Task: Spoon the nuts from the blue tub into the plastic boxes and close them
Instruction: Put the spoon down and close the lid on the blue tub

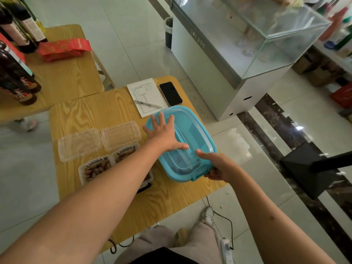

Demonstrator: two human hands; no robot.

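Our left hand (163, 133) lay flat with fingers spread on the clear lid (192, 130) of the blue tub (207, 141), pressing it, while our right hand (219, 166) curled round the tub's near right corner, thumb on the rim. We had the tub on the right side of the wooden counter (91, 115). Just left of it sat two plastic boxes (97, 168) with their lids (80, 143) hinged open toward the back, both holding brown nuts (95, 167); our left forearm crossed over the nearer right one. Beyond the tub lay a notepad (146, 94) with a pen (148, 104) on it and a dark phone (170, 93) beside it.
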